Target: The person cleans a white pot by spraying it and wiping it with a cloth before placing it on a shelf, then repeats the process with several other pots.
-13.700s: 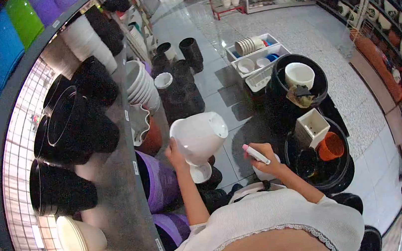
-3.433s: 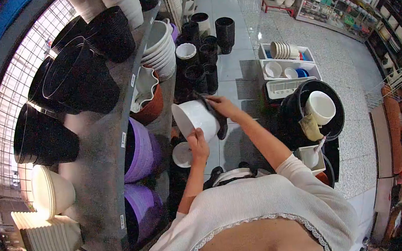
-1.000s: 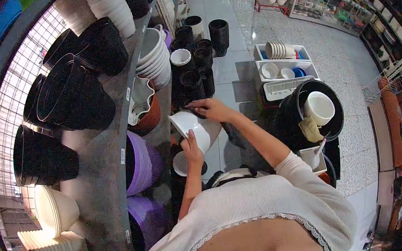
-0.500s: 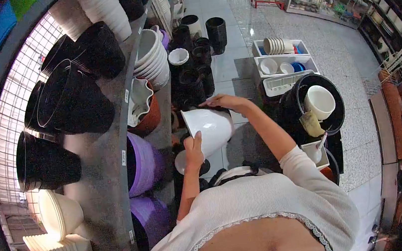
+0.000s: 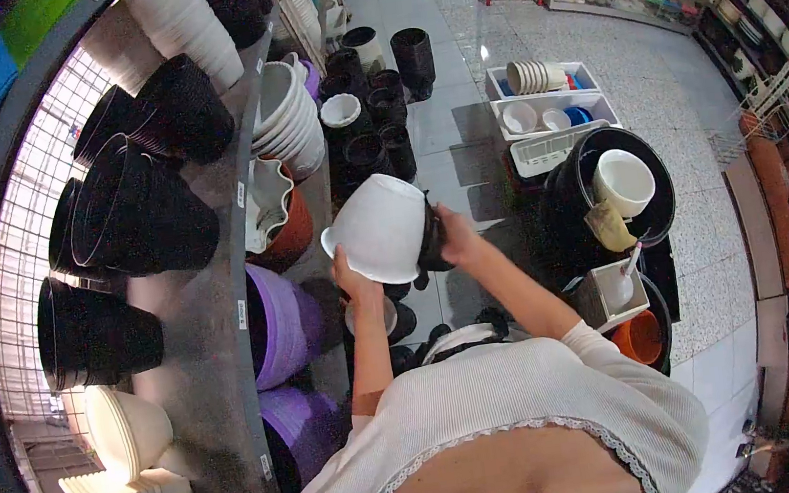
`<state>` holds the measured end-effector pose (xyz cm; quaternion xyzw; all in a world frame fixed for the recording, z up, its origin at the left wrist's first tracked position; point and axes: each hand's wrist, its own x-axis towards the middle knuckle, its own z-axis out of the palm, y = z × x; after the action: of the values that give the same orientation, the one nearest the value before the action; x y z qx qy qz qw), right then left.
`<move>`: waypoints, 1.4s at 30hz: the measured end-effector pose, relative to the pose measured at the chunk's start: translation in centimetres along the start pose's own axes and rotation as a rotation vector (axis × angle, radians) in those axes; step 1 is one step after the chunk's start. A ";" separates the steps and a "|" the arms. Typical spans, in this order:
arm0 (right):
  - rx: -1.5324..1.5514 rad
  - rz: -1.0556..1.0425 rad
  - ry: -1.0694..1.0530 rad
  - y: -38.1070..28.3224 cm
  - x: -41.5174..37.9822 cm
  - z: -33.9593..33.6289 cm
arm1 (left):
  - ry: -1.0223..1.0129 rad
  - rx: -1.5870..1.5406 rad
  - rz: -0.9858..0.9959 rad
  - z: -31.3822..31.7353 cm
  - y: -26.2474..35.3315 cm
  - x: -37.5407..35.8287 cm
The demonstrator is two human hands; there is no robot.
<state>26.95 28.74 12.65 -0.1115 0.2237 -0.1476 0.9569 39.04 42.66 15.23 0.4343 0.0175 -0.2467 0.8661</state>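
A white plant pot is held tilted in front of my chest, over the aisle floor. My left hand is closed on its lower left edge, with the thumb against the outer wall. On the pot's right side, my right hand is closed round a dark, soft-looking piece that lies against the pot; its kind cannot be made out. Part of the right fingers is hidden behind this piece. Below the left wrist, a smaller pale round pot is partly covered by the forearm.
To the left, a grey shelf bears stacked black pots, with purple pots below. Black pots crowd the floor ahead. On the right stand a large black tub and white baskets with small pots.
The white pot has turned in my hands, now showing a different side. My right hand has moved from the pot's top down to its right side, with the dark piece now visible there.
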 end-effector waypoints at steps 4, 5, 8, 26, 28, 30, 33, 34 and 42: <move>-0.312 -0.374 0.120 5.3 -0.6 1.8 | 0.067 -0.097 0.059 0.1 -2.1 1.7; -0.605 -0.453 0.187 6.2 -0.9 2.1 | 0.057 -0.128 0.050 0.5 -2.1 1.5; -0.879 -0.549 0.228 7.0 -2.8 4.2 | 0.071 -0.121 0.039 2.4 -1.3 0.0; -0.695 -0.025 0.052 -10.2 -6.5 -3.0 | -0.540 0.446 -0.401 3.8 0.3 -8.0; -0.902 0.039 -0.105 -11.7 -10.2 0.2 | -0.567 0.452 -0.403 3.8 -1.7 -8.0; -1.127 -0.020 -0.213 -12.2 -9.4 -0.8 | -0.520 0.494 -0.354 4.6 -3.3 -8.6; -1.509 -0.390 -0.142 -11.6 -11.3 -0.9 | -0.447 0.573 -0.253 6.5 -5.4 -10.1; -1.613 -0.513 -0.096 -11.2 -12.1 -1.1 | -0.489 0.585 -0.258 5.9 -6.5 -9.1; -1.105 -0.545 0.250 -13.1 -18.7 -7.1 | -0.424 0.562 -0.155 6.7 -12.1 -5.8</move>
<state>4.68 21.74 17.49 -0.6245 0.3408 -0.2609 0.6525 27.37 33.89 11.80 0.5920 -0.1981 -0.3913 0.6762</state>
